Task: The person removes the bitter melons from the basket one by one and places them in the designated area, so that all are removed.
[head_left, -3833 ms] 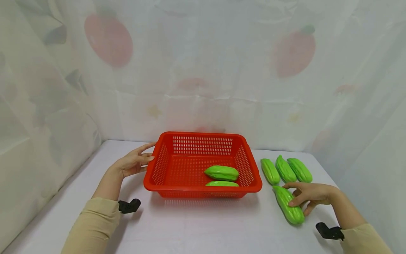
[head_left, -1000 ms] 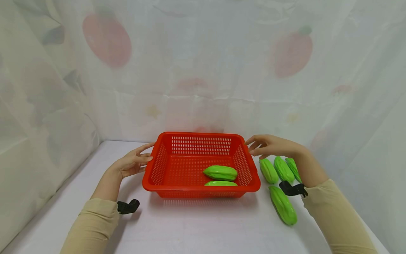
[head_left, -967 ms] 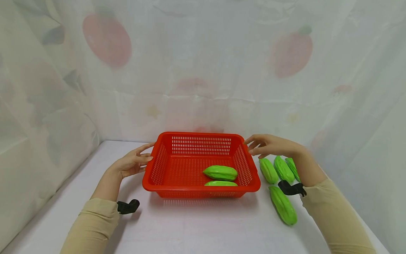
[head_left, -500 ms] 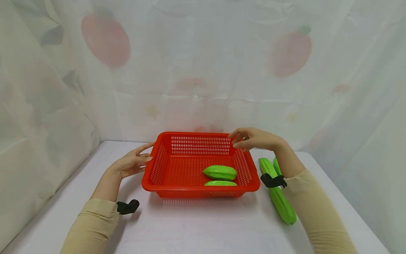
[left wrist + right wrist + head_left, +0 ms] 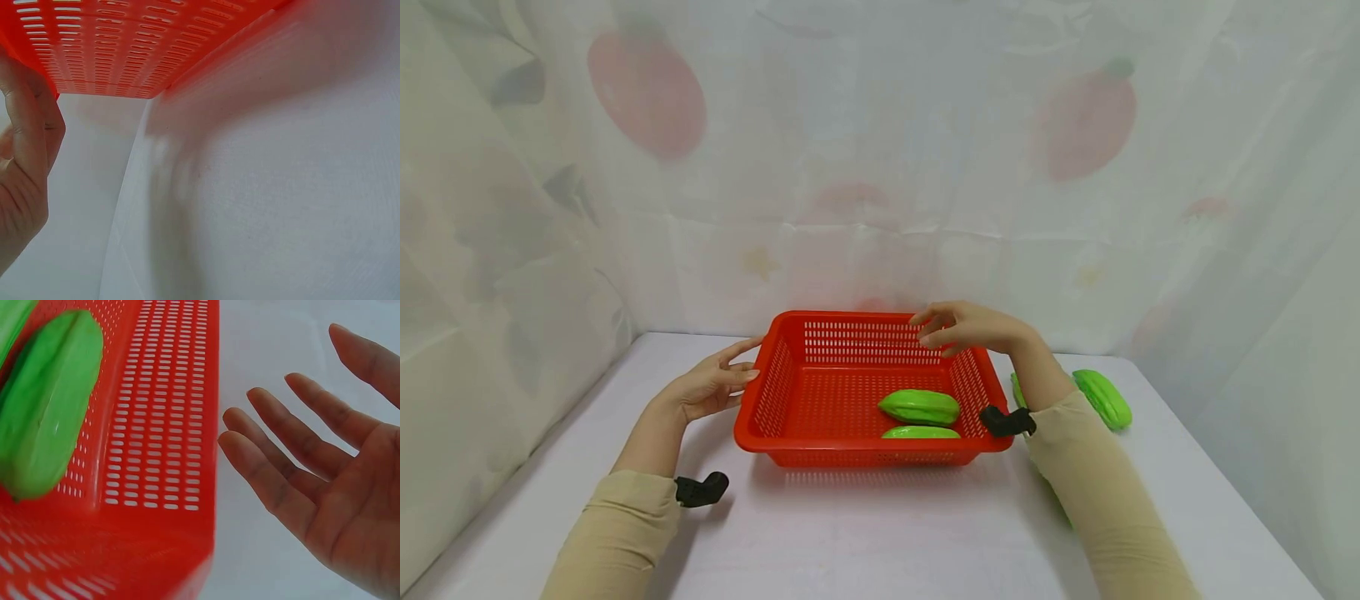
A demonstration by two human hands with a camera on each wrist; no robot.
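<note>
A red perforated plastic basket [image 5: 850, 447] stands in the middle of the table. Two ridged green gourds [image 5: 919, 407] lie in its right half, the nearer one partly hidden by the front wall; one gourd [image 5: 50, 406] shows large in the right wrist view. At the basket's left rim, my left hand [image 5: 718, 382] touches with fingertips and thumb, fingers extended. My right hand [image 5: 966, 327] hovers by the back rim near the right corner, holding nothing. In the right wrist view its fingers [image 5: 306, 440] spread loosely just outside the wall.
Right of the basket, a green gourd [image 5: 1103, 400] lies on the white table [image 5: 880, 533]; parts of other gourds show around my right forearm, which hides the rest. A printed curtain [image 5: 880, 167] hangs behind and along both sides. Black wrist cameras [image 5: 702, 489] sit on both wrists.
My right hand left the gourd on the right, came to the basket's right rim, then moved left along the back rim. The left hand and the basket stayed in place.
</note>
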